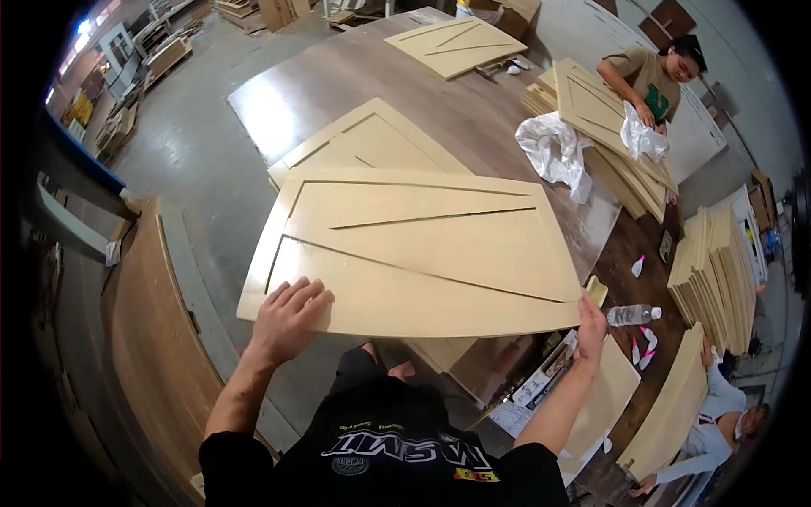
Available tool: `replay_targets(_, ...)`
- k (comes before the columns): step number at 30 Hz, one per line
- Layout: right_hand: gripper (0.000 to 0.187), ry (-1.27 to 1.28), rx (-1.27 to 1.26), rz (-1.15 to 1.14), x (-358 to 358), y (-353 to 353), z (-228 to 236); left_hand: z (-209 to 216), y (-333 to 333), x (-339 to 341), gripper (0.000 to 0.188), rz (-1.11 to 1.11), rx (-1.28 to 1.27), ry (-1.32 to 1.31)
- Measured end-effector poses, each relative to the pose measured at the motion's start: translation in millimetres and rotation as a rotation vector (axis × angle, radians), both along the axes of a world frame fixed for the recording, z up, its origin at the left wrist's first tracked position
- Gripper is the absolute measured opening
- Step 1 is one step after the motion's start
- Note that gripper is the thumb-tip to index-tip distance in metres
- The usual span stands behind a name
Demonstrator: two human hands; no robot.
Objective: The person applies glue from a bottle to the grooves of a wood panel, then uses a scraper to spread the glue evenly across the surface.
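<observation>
A pale wooden panel (414, 275) with long grooves fills the middle of the head view, its near edge toward my body. My left hand (290, 323) holds its near left corner, fingers curled over the top face; the thumb is hidden. At the near right corner my right hand (590, 328) grips the edge, its thumb on top and the other fingers mostly out of sight. Beyond and partly beneath lies a second grooved panel (384, 139) on the table (329, 72). Whether the held panel rests on something below cannot be seen.
A clear plastic bottle (634, 315) lies right of my right hand, near small white-and-pink bottles (645, 348). White plastic (553, 152) hangs by stacked panels, where a person (650, 84) works. Another person (718, 427) holds a panel (672, 410) at lower right. Another grooved panel (456, 46) lies far off.
</observation>
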State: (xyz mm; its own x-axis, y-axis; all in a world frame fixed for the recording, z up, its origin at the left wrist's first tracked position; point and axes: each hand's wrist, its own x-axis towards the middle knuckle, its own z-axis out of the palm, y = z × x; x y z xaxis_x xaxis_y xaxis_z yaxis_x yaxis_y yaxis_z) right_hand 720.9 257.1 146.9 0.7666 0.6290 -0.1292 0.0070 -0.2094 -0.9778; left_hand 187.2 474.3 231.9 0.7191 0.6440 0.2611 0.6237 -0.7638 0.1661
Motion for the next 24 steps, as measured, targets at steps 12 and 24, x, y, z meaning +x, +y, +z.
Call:
replay_targets(12,0.053,-0.513,-0.475,0.035,-60.0,-1.5,-49.0,-87.9,-36.4,7.7,0.063,0.099,-0.281,0.045)
replay_targets(24,0.041,-1.054,-0.472,0.198,-157.8,34.7,-48.5,-112.6,-39.3,110.9,0.066,-0.057,-0.248,0.008)
